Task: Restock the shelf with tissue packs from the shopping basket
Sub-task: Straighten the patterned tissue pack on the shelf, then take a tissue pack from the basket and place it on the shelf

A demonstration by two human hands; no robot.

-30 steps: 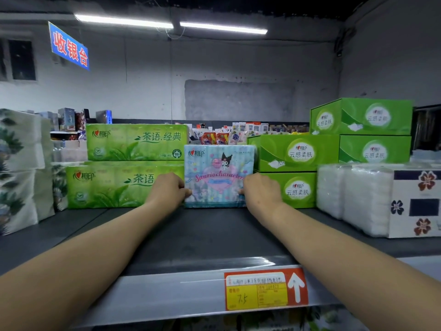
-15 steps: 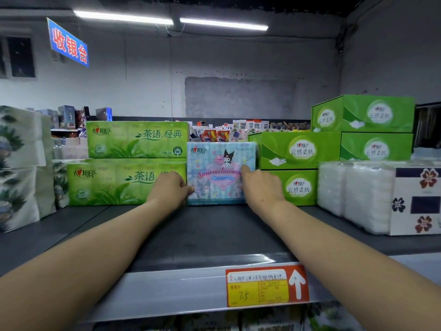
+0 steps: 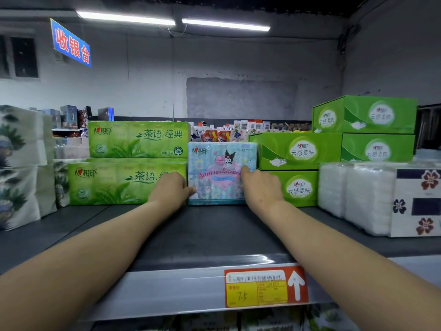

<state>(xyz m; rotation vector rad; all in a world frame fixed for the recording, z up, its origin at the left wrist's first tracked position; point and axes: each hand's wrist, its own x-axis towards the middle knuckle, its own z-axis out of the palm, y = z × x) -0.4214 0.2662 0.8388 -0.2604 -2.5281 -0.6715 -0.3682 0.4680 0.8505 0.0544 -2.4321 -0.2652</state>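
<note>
A pale blue tissue pack (image 3: pixel 219 173) with cartoon print stands upright at the back of the dark shelf (image 3: pixel 202 232), between green packs on both sides. My left hand (image 3: pixel 170 189) holds its lower left edge, fingers curled and thumb on the front corner. My right hand (image 3: pixel 260 187) lies against the right part of its front face, fingertips pressing on the wrapper. The shopping basket is out of view.
Two long green tissue packs (image 3: pixel 133 161) are stacked left of the blue pack, green tissue boxes (image 3: pixel 300 151) right of it. White wrapped packs (image 3: pixel 362 197) stand at the far right, leaf-print packs (image 3: pixel 21 163) at the far left. A price tag (image 3: pixel 265 286) hangs on the shelf's front rail.
My right hand has slid from the pack's right side onto its front face. The pack has shifted slightly back between the green stacks. My left hand stays at the left edge.
</note>
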